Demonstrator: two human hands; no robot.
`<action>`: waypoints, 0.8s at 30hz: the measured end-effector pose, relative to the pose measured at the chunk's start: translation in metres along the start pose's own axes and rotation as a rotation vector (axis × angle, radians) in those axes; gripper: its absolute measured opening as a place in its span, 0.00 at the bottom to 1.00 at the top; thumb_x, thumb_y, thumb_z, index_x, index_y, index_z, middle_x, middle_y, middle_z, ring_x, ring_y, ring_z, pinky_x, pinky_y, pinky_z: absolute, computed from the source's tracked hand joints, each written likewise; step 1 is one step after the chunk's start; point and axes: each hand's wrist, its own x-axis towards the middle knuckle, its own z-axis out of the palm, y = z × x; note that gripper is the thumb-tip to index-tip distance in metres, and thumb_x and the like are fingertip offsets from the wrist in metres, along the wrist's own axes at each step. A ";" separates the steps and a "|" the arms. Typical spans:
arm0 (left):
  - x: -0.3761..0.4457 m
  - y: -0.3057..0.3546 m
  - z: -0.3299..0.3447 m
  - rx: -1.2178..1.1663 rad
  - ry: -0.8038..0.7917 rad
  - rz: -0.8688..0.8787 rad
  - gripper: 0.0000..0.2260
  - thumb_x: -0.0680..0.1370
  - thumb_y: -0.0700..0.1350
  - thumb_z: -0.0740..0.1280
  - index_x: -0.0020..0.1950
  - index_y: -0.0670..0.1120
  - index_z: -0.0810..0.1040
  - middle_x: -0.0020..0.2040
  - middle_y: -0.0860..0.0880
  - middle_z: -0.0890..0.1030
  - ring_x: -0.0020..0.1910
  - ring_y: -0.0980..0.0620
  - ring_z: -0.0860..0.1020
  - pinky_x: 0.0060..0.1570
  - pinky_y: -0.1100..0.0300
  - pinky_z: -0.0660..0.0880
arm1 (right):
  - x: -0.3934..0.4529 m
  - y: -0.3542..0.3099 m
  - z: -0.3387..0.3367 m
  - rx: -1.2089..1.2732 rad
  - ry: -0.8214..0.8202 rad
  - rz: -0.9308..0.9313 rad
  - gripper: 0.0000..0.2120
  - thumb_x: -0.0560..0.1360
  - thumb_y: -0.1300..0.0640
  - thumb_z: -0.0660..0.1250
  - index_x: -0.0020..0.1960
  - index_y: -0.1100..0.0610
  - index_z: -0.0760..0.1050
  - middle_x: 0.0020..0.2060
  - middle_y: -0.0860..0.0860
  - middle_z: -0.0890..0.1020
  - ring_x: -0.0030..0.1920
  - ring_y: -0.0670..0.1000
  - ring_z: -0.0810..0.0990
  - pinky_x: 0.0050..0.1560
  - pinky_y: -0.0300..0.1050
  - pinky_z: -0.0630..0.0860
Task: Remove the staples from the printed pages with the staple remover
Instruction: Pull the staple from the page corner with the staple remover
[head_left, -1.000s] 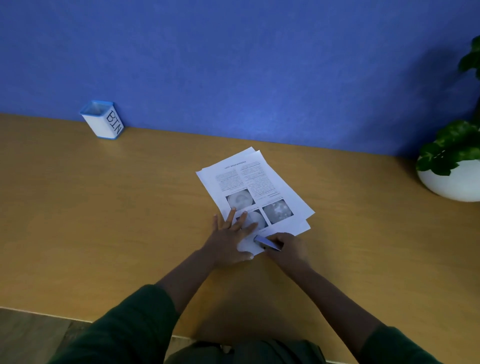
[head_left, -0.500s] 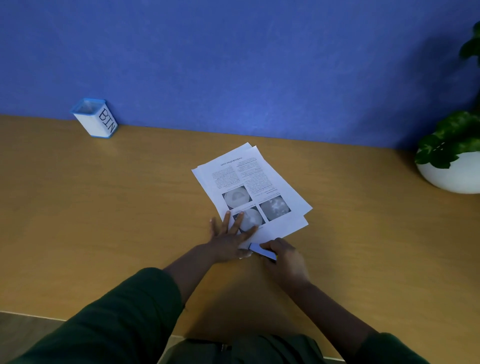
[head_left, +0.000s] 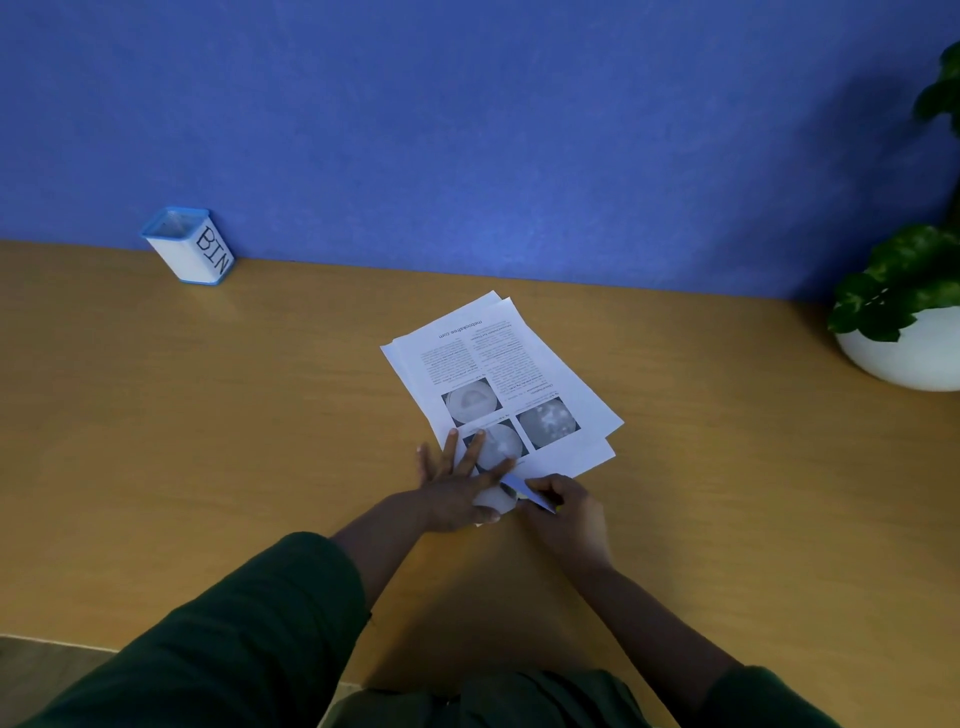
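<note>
The printed pages (head_left: 498, 374) lie fanned and skewed near the middle of the tabletop (head_left: 208, 415), the top sheet showing two text columns and three round grey pictures. Their near corner is under the left hand (head_left: 457, 491). The staple remover (head_left: 527, 492), a slim pale-blue tool, lies at that corner, its tip toward the left thumb.

Against the view one second ago, the right hand (head_left: 569, 514) and the tool have drawn back off the sheet's near edge toward the person, and the tool now sits just beyond the paper's corner rather than upon it. The pages appear to have kept their place. The left hand stays flat, fingers spread, pressing the corner down and holding nothing. The right hand is closed around the tool, pinched between thumb and fingers; whether a staple is caught at its tip cannot be made out, the area being small and dim.

The tabletop is light brown wood. A white, blue-rimmed container marked BIN (head_left: 189, 247) stands at the far left edge against the blue wall (head_left: 467, 130). A potted plant (head_left: 906, 317) in a white pot stands at the far right edge. Dark green sleeves (head_left: 249, 639) cover both arms.
</note>
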 end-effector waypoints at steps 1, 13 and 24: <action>0.000 0.000 0.000 0.009 0.001 -0.003 0.31 0.78 0.61 0.56 0.73 0.67 0.38 0.74 0.52 0.26 0.70 0.43 0.23 0.64 0.34 0.28 | 0.000 0.001 -0.002 -0.040 -0.010 -0.028 0.10 0.70 0.61 0.71 0.51 0.58 0.80 0.45 0.52 0.84 0.44 0.50 0.81 0.41 0.35 0.74; -0.001 0.002 -0.005 0.039 -0.031 -0.002 0.30 0.79 0.60 0.54 0.73 0.66 0.37 0.74 0.50 0.26 0.70 0.42 0.24 0.65 0.32 0.32 | -0.006 0.002 0.002 -0.338 -0.061 -0.239 0.09 0.71 0.61 0.66 0.51 0.54 0.80 0.44 0.51 0.82 0.44 0.53 0.79 0.36 0.46 0.74; 0.001 0.000 -0.003 0.031 -0.035 0.002 0.30 0.80 0.57 0.55 0.72 0.67 0.37 0.73 0.52 0.25 0.70 0.43 0.23 0.66 0.33 0.32 | -0.001 -0.005 0.004 -0.068 -0.031 -0.028 0.09 0.70 0.58 0.70 0.50 0.56 0.80 0.45 0.51 0.83 0.44 0.51 0.81 0.41 0.42 0.76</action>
